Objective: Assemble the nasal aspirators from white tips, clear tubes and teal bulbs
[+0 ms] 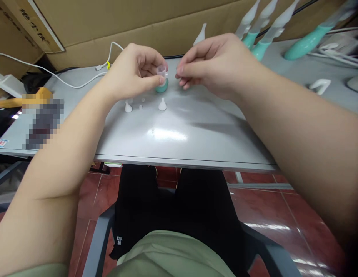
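My left hand (138, 73) is closed around a small clear plastic tube (161, 70) with a teal base (162, 86), its open end facing up. To the right of it, my right hand (206, 63) is pinched; whatever sits between its fingertips is too small or hidden to name. The two hands are a short gap apart. On the table below them stand a white cone-shaped tip (162, 104) and a second white tip (128, 107), with a tiny clear piece (140, 107) between them.
Several teal bulbs with clear tubes and white nozzles (261, 42) stand behind my right hand, and another teal bulb (307, 43) leans further right. A white cable (77, 85) crosses the left side. Cardboard (109, 23) walls the back. A white hook-shaped piece (320, 86) lies right.
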Demonstrator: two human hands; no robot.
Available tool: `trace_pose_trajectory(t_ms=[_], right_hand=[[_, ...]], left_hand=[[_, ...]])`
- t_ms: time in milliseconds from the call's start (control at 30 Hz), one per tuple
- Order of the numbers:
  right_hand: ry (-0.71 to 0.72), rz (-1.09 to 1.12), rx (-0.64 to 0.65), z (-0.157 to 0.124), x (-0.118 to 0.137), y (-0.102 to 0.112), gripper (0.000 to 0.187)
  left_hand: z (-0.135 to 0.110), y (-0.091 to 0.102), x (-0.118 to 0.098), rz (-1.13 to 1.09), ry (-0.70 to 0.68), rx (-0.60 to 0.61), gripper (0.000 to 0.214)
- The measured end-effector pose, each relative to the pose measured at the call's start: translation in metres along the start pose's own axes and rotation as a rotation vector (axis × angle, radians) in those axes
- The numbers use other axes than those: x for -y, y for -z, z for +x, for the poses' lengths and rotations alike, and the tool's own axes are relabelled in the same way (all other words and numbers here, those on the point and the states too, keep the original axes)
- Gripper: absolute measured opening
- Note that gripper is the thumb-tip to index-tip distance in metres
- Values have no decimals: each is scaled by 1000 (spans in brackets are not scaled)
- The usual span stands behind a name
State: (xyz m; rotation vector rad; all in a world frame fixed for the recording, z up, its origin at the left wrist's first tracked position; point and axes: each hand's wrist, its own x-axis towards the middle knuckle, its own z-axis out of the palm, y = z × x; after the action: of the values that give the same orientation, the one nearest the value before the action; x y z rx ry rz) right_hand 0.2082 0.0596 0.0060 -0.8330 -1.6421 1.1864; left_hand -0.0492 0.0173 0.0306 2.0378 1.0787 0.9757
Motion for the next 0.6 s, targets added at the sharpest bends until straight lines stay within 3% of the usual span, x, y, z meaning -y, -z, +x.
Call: trace_pose_trajectory(t_ms=[100,200,333,433,600], right_hand=[[75,-271,89,3,-6,10,39],[143,-408,173,8,-20,15,44],[196,-335,248,14,-40,18,38],[144,-274,287,20,-49,21,42],[94,-398,385,36,-55,29,53]], left_hand=[[0,-1,3,137,-42,-5,13],[1,-3,4,242,-37,23,7],[4,-3,7,311,-19,58,5],[7,-2,12,343,-30,83,8],[9,-2,18,423,-32,87,15]])
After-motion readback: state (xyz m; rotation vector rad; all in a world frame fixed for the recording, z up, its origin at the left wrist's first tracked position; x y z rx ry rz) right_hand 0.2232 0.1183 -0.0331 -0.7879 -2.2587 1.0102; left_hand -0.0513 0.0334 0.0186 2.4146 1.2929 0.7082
